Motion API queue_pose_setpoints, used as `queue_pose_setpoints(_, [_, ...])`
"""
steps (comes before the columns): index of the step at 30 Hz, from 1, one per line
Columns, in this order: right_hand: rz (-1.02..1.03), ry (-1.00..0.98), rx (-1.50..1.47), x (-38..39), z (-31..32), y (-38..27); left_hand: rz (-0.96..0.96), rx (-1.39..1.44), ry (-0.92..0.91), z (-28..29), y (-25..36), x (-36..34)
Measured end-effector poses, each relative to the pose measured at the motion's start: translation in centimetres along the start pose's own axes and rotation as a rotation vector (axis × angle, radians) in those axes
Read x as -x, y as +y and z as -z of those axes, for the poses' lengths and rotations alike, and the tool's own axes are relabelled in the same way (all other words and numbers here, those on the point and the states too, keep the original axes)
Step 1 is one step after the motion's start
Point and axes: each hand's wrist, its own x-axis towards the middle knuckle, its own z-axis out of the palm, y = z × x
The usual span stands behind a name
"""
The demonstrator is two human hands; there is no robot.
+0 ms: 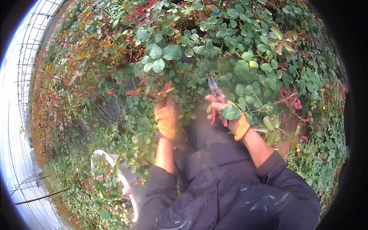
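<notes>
My left hand (166, 119), in an orange fingerless-looking glove, reaches up into the rose bushes with its fingers drawn together. Reddish young leaves (166, 89) stick up right at its fingertips; whatever lies between the fingers is hidden. To the right, my right hand (231, 117), gloved in orange too, grips pruning shears (217, 96) with red handles. Their metal blades point up and slightly left toward the foliage, and no stem shows between them. A green rose leaf (231, 112) hangs across part of the right hand.
Dense rose bushes (207, 50) with green and reddish leaves surround me on several sides. At my lower left stands a white container (128, 180) with leafy stems showing at its rim. A pale yellow bud (253, 64) stands above my right hand. Greenhouse framing (23, 88) curves along the far left.
</notes>
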Motion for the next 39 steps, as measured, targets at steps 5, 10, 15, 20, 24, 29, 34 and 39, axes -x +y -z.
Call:
queue_pose_setpoints(5, [0.047, 0.031, -0.105, -3.9, -0.9, -2.9, -0.029, 0.114, -0.075, -2.9, 2.7, 0.3])
queue_pose_setpoints(10, [0.024, 0.085, -0.254, -9.6, -0.5, -2.5, -0.109, 0.151, -0.107, -4.4, 2.8, 0.2])
queue_pose_setpoints(15, [0.162, -0.009, -0.384, -13.6, 0.2, -3.4, -0.139, 0.195, -0.134, -4.4, 3.6, 0.1])
queue_pose_setpoints(20, [0.092, 0.008, -0.303, -14.9, 0.9, -4.2, -0.163, 0.141, -0.212, -6.6, 6.0, -2.1])
queue_pose_setpoints(24, [0.113, -0.04, -0.31, -16.3, 2.0, -4.1, -0.183, 0.095, -0.315, -10.5, 7.5, -4.9])
queue_pose_setpoints(29, [0.076, -0.14, -0.516, -18.6, 2.2, -4.8, -0.139, -0.296, -0.331, -14.9, 8.4, -9.6])
queue_pose_setpoints(34, [0.344, 0.149, 0.135, -18.6, 1.7, -4.9, -0.416, -0.314, -0.375, -17.1, 8.0, -13.1])
queue_pose_setpoints(39, [0.343, 0.171, 0.147, -17.5, 0.3, -5.7, -0.359, -0.035, -0.318, -16.3, 7.3, -13.6])
